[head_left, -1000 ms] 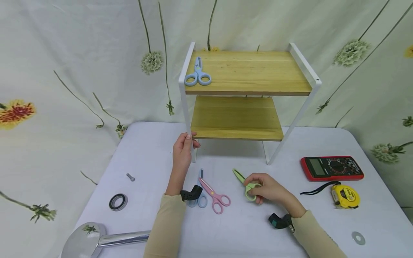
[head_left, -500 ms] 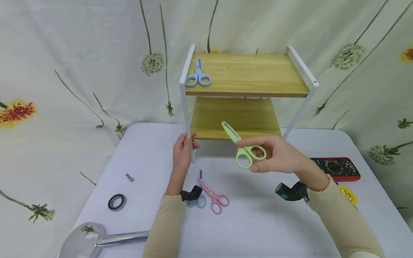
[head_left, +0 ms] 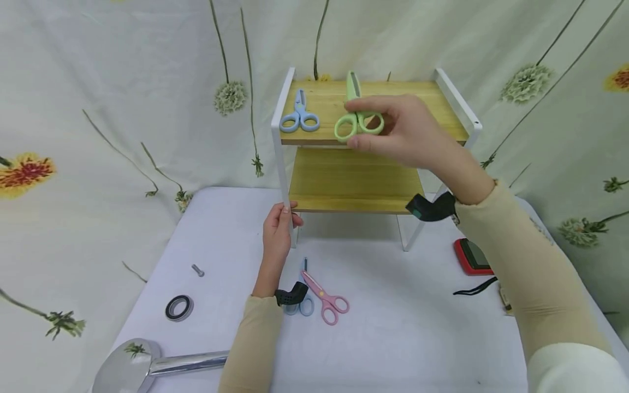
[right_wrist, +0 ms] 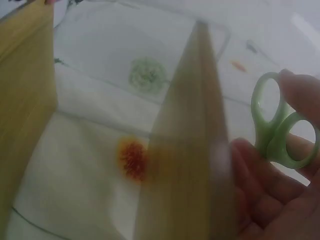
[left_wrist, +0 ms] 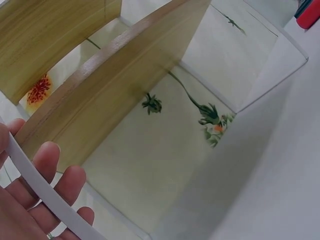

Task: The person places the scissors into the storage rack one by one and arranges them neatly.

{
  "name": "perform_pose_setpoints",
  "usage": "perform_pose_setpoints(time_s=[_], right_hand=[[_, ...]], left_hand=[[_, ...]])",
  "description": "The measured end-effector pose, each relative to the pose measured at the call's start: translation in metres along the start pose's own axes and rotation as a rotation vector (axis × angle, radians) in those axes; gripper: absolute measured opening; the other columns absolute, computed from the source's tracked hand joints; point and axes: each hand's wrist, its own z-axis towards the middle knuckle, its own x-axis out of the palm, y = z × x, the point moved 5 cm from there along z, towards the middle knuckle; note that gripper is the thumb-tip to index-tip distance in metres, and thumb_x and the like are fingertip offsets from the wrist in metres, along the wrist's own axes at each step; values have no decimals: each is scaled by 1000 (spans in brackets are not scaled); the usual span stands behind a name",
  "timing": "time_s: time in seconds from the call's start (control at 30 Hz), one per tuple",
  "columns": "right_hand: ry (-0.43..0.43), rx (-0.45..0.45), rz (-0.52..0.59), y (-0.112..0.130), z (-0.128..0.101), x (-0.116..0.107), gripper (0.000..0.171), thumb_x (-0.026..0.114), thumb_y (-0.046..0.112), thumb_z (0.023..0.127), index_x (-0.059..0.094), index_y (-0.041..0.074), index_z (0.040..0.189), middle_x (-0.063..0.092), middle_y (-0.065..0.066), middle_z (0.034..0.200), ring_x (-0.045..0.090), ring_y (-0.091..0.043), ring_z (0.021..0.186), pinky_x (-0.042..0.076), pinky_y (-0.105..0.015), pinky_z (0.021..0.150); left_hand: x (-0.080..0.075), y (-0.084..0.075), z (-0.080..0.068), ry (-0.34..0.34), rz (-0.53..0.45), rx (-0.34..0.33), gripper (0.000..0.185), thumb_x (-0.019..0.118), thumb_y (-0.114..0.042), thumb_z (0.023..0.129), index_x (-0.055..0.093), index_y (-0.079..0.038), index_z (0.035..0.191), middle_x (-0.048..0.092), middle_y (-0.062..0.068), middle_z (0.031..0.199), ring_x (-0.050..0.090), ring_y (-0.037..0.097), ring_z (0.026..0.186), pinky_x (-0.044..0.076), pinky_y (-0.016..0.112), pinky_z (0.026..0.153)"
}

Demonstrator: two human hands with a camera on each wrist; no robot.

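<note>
Green scissors (head_left: 352, 93) are pinched by the handles in my right hand (head_left: 405, 128), over the front of the upper board of a two-tier wooden shelf (head_left: 398, 98). Whether the blades touch the wood, I cannot tell. Blue scissors (head_left: 300, 113) lie at that board's left end, points toward the back. My left hand (head_left: 277, 229) grips the white metal frame (head_left: 281, 169) at the lower board's left corner; in the left wrist view its fingers (left_wrist: 70, 185) curl round the bar. Pink scissors (head_left: 325, 299) lie on the table, partly across another light-blue pair (head_left: 307, 307).
On the left of the white table (head_left: 231, 218) are a bolt (head_left: 198, 270), a black tape roll (head_left: 179, 308) and a shiny metal object with a long handle (head_left: 189, 362). A red multimeter (head_left: 474, 256) and a black strap (head_left: 474, 289) sit right, partly behind my right arm.
My right hand has lifted the green scissors from the table up to the upper board, turning their blades toward the back. The left hand stays on the frame.
</note>
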Motion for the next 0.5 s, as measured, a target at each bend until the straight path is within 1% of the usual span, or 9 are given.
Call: perform_pose_setpoints(time_s=[0.07,0.1,0.17,0.23,0.27,0.33,0.4,0.5], right_hand=[[12,59,-104,-9,17,1,45,76,21,91,67,7,133,73,-13,113,62,-21,90,45,-22,72],[26,76,-150,-14,24,2,43,74,23,93,67,8,133,73,-13,115,61,-22,93,45,-24,75],[70,112,-208,-24,34,8,43,69,27,96,66,11,136,73,-14,115,58,-23,89,41,-29,75],[120,123,-244,-31,40,14,41,65,30,100,66,14,137,72,-13,122,57,-24,86,40,-33,76],[140,120,-261,-33,41,17,40,62,30,101,65,15,138,71,-12,126,56,-24,84,40,-34,75],[159,107,-276,-35,42,22,39,59,30,103,65,15,139,69,-13,131,57,-26,87,42,-36,77],[153,88,-269,-34,40,22,38,59,28,103,66,14,137,66,-14,138,60,-28,97,44,-40,83],[118,52,-254,-30,39,21,37,62,27,101,68,12,134,67,-16,134,61,-30,108,46,-45,93]], left_hand=[[-1,0,0,1,-1,-6,32,42,-17,110,62,6,118,61,-9,74,63,4,75,51,21,81],[-1,-1,0,0,-2,-7,31,43,-17,110,62,6,119,61,-9,74,63,4,75,51,21,81],[-1,0,-1,-3,-1,-10,31,43,-16,110,62,6,119,61,-9,74,63,4,75,52,21,81],[-1,0,-1,-7,3,-14,30,43,-16,110,62,6,118,61,-9,74,63,4,74,52,20,81],[-2,0,-2,-8,5,-14,30,43,-16,110,62,6,118,61,-9,74,63,5,74,52,20,80],[-2,0,-2,-5,10,-17,30,43,-16,110,63,5,118,61,-9,74,63,5,75,52,20,80],[-2,0,-2,1,12,-16,30,43,-17,110,62,5,118,61,-9,74,63,5,75,52,21,80],[-2,-1,-1,0,11,-2,30,43,-17,110,62,5,117,61,-8,74,63,5,74,52,21,80]])
